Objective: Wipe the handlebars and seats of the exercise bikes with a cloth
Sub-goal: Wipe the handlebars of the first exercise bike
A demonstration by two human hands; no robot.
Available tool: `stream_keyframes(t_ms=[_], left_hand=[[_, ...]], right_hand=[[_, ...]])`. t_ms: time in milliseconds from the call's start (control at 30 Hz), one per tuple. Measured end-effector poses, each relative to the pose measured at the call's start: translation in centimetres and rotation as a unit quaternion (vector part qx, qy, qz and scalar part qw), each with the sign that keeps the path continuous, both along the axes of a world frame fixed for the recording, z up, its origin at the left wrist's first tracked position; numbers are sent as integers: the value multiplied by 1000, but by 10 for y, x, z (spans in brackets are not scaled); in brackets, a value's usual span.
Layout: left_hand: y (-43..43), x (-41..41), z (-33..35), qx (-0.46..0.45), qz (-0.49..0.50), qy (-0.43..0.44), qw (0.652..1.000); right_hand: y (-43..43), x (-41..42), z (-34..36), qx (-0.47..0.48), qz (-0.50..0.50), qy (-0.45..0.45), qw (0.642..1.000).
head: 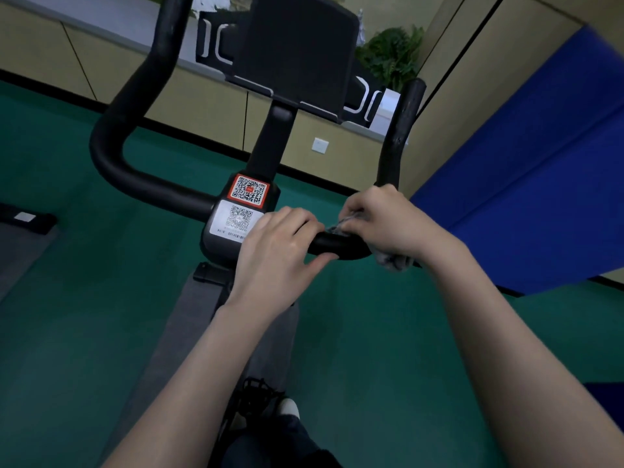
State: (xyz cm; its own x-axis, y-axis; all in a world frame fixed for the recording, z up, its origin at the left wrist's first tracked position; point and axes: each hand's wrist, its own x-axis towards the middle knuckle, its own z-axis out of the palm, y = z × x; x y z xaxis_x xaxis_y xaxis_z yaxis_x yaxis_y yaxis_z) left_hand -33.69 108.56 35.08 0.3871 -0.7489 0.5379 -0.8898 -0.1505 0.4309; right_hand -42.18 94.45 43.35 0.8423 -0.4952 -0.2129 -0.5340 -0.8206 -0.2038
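Note:
A black exercise bike handlebar (111, 140) curves up on the left and right of a centre post with two QR stickers (248, 197). My left hand (280, 248) grips the lower bar just right of the post, thumb under it. My right hand (391, 221) holds a grey cloth (393, 261) wrapped over the right bend of the bar; a corner of the cloth hangs below the hand. The right upright grip (403, 130) rises behind that hand. The seat is out of sight.
A black tablet holder (297, 52) stands above the post. Green floor (84, 315) lies all around, with a blue mat (526, 184) leaning at the right, beige wall cabinets behind, and a potted plant (391, 55) at the back. My shoe (287, 407) shows below.

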Motion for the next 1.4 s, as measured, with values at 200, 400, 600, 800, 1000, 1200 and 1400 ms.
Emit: stream_keyframes(t_ms=[200,400,600,800,1000,1200,1400], left_hand=[[-1,-1,1,-1,1,9,1000],[0,0,3,4,3,12,1000],[0,0,3,14,2,5,1000],[0,-1,4,26,11,-1,1000],[0,-2,4,30,11,-11,999],[-6,-12,6,30,-24,-24,999],[-18,-20,2,60,-30,3,998]], right_hand=[[-9,0,6,-17,27,53,998],[-9,-1,2,-28,43,28,998],[-12,-7,-4,-57,50,4,997],[6,-36,-32,-119,-5,-222,968],[44,-52,-82,-106,-160,-497,846],[70,-30,-107,-91,-298,-619,720],[79,-17,-111,-36,-387,-664,639]])
